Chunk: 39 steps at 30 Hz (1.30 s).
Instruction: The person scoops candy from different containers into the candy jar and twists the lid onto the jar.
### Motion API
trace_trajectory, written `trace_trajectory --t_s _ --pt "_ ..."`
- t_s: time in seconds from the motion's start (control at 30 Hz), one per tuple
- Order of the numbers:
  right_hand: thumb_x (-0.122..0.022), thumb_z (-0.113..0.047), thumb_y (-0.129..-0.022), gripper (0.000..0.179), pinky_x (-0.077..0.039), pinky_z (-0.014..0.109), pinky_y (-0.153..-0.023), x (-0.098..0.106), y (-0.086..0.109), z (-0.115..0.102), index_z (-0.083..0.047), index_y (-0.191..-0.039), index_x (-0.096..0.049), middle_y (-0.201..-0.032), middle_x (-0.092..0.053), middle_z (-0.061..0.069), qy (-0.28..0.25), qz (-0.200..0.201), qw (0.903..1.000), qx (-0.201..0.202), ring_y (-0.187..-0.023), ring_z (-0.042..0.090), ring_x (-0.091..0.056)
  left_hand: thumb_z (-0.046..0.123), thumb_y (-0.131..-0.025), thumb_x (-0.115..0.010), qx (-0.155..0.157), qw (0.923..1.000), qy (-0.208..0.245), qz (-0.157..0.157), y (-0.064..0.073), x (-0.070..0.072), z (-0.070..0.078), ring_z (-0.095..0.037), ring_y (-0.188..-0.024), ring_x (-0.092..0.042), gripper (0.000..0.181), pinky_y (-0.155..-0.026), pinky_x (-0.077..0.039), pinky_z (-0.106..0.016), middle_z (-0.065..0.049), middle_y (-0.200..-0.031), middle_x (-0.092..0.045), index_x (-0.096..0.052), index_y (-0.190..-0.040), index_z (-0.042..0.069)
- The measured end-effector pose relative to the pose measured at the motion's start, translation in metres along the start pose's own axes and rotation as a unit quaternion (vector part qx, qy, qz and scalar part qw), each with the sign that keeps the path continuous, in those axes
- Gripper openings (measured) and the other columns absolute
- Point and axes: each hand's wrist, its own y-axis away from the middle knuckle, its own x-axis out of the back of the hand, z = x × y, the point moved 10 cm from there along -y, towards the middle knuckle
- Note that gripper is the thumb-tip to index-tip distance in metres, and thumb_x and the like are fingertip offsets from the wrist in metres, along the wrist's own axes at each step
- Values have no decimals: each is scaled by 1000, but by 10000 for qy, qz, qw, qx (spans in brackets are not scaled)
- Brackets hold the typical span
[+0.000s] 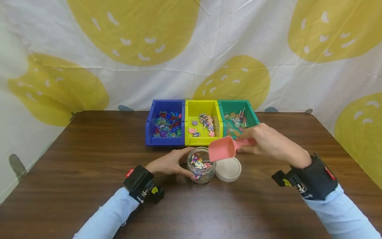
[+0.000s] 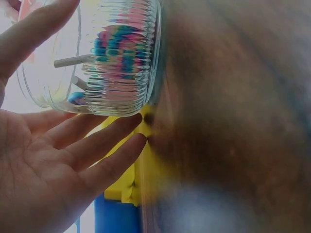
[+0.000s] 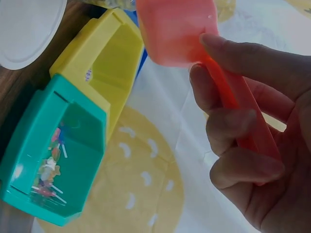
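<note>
A clear glass jar [image 1: 201,171] stands on the table with swirl-patterned lollipop candies [image 1: 199,162] inside. My left hand [image 1: 171,162] holds it from the left, thumb on the near side and fingers at the far side; the left wrist view shows the ribbed glass of the jar [image 2: 121,73] between thumb and fingers. My right hand [image 1: 262,142] grips a pink scoop [image 1: 222,148] by its handle, the scoop's mouth tipped over the jar's right rim. In the right wrist view, the fingers curl round the handle of the scoop [image 3: 177,34], thumb near the bowl.
A white round lid [image 1: 228,169] lies just right of the jar. Behind stand joined blue [image 1: 165,141], yellow [image 1: 201,142] and green [image 1: 238,108] bins with small candies in each. A lemon-print cloth [image 1: 167,83] hangs behind the wooden table [image 1: 98,149].
</note>
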Motion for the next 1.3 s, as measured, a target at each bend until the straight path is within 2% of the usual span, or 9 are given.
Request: trace_trajectory --t_s 0.27,0.57,0.7,0.8,0.87,0.93,1.1,1.2,1.3 --pt "-73 -16 -72 20 -32 18 -47 -6 2 15 -5 -88 -70 -64 -54 -7 -309 25 9995 -2 -54 6 -39 30 -73 -73 -153 9995 -277 -22 -1 0 4 -23 -127 -33 79 -104 -28 -42 -10 -135 -42 -30 -137 9" --pt "-70 -16 -76 23 -35 18 -49 -21 4 31 -2 -93 -68 -66 -55 -6 -862 -218 9957 -246 -57 6 -42 28 -76 -70 -151 9999 32 -41 5 2 3 -21 -126 -36 74 -98 -37 -37 -8 -135 -42 -31 -137 13" --pt "-67 -20 -79 21 -38 20 -50 -23 0 34 -4 -93 -68 -69 -58 -5 -1218 -158 9920 -290 -55 6 -43 30 -79 -66 -50 9995 2 328 13 16 -2 -23 -117 -46 64 -91 -44 -35 -11 -129 -47 -38 -132 9" --pt "-65 -20 -81 20 -41 20 -53 -23 -9 34 -6 -95 -68 -73 -62 -5 -1367 -56 9898 -392 -57 6 -46 27 -82 -63 -119 9950 -165 981 22 38 -3 -25 -107 -54 52 -86 -47 -34 -15 -120 -53 -45 -125 3" --pt "-64 -21 -82 19 -40 20 -52 -22 -17 31 -7 -94 -68 -71 -61 -4 -1322 -3 9902 -453 -56 7 -46 21 -84 -62 -116 9867 -298 1592 30 57 -3 -26 -100 -58 43 -83 -49 -33 -16 -113 -57 -50 -119 0" --pt "-64 -21 -82 21 -37 20 -51 -20 -28 25 -5 -94 -68 -70 -62 -3 -1195 111 9919 -407 -54 9 -45 15 -84 -61 -35 9723 -482 2287 40 77 -2 -27 -95 -60 35 -80 -51 -34 -17 -109 -59 -53 -114 -2" --pt "-62 -22 -83 24 -28 21 -46 -19 -58 8 -1 -93 -68 -63 -60 -1 -912 230 9952 -259 -47 9 -40 5 -83 -61 397 9164 -828 3896 66 121 -5 -29 -86 -61 25 -72 -52 -38 -20 -96 -61 -56 -105 -4" --pt "-60 -21 -85 23 -31 21 -46 -23 -76 -2 0 -91 -68 -60 -57 0 -866 102 9959 -253 -46 9 -41 5 -82 -61 840 8845 -977 4484 80 136 -13 -31 -88 -57 25 -75 -49 -40 -22 -96 -58 -55 -104 -5" --pt "-57 -19 -87 23 -34 20 -46 -28 -94 -14 1 -91 -67 -57 -54 1 -704 -62 9973 -220 -45 10 -43 7 -82 -60 1298 8691 -938 4680 88 141 -23 -34 -99 -49 32 -84 -41 -44 -24 -106 -51 -50 -110 -5"
